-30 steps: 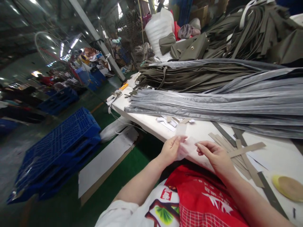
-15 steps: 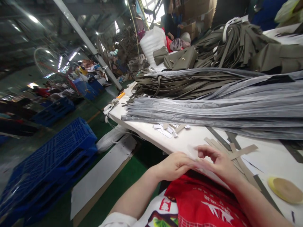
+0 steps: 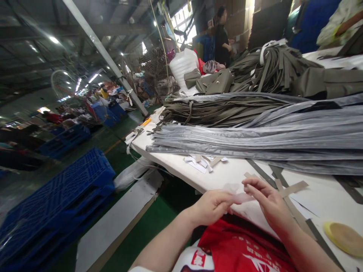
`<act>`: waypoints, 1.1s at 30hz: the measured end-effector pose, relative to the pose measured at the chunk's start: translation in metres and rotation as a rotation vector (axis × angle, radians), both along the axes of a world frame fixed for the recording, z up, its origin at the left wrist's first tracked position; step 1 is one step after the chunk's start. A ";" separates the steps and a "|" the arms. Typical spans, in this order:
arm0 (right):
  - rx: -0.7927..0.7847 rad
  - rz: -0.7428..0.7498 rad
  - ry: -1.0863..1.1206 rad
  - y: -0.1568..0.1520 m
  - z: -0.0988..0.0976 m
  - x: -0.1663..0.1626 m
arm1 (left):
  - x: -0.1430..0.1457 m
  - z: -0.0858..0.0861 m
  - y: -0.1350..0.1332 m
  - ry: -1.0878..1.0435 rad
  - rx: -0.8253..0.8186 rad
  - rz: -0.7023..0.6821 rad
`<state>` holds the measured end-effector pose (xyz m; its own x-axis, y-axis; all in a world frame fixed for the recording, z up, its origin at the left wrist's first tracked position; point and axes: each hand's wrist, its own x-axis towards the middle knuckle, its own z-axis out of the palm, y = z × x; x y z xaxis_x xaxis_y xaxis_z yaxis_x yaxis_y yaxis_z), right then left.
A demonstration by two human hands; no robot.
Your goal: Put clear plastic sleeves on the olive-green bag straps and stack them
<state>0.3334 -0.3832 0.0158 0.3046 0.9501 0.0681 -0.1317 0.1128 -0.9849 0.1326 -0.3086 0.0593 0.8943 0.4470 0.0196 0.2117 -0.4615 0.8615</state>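
Observation:
My left hand [image 3: 211, 206] is closed on a thin, translucent strip of film [image 3: 241, 198] at the near edge of the white table. The strip sticks out past the fingertips toward my right hand [image 3: 268, 200]. That hand is held just to the right, its fingers loosely bent and apart; whether it touches the strip's end is hard to see. Beyond both hands lies a long stack of grey strips [image 3: 241, 139]. Flat beige strips [image 3: 295, 188] lie crossed beside my right hand.
The white table [image 3: 170, 160] carries paper scraps [image 3: 198, 162], a yellow-edged roll [image 3: 344, 236], dark olive straps [image 3: 227, 107] and olive pouches [image 3: 219, 82]. Blue pallets [image 3: 62, 189] and a long white board [image 3: 119, 219] are at the left. People [image 3: 222, 39] are in the background.
My hands have drawn apart, the right one moving slightly rightward, and more of the film strip shows between them. The view has tilted up a little.

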 end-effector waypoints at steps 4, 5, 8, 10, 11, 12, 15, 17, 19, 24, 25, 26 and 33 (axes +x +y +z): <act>0.149 0.247 -0.184 -0.007 0.009 0.009 | -0.003 0.003 0.005 -0.031 0.011 0.103; 0.159 0.288 -0.265 -0.007 0.013 0.008 | -0.003 0.005 0.005 -0.022 0.021 0.104; 0.140 0.233 -0.501 -0.004 0.021 -0.002 | -0.004 0.009 0.006 0.002 0.062 0.077; 0.151 0.175 -0.615 0.002 0.023 -0.009 | -0.005 0.012 0.006 0.001 0.083 0.076; 0.170 0.164 -0.660 0.006 0.023 -0.011 | -0.005 0.013 0.007 -0.008 0.083 0.084; 0.194 0.159 -0.698 0.009 0.023 -0.012 | -0.004 0.013 0.008 -0.020 0.073 0.091; 0.260 0.133 -0.763 0.021 0.023 -0.012 | -0.002 0.012 0.012 -0.077 0.029 0.094; 0.264 0.118 -0.778 0.028 0.023 -0.013 | 0.002 0.008 0.016 -0.103 -0.004 0.089; 0.222 0.116 -0.775 0.036 0.023 -0.016 | 0.005 0.002 0.021 -0.108 -0.036 0.107; 0.044 0.228 -0.773 0.067 0.028 -0.016 | 0.008 -0.020 0.039 -0.087 -0.105 0.197; 0.033 0.259 -0.798 0.080 0.030 -0.010 | 0.007 -0.027 0.044 -0.082 -0.104 0.225; 0.028 0.270 -0.857 0.096 0.032 -0.001 | 0.005 -0.036 0.049 -0.074 -0.091 0.254; -0.115 -0.029 -1.367 0.261 0.035 0.103 | 0.005 -0.114 0.075 0.035 0.091 0.530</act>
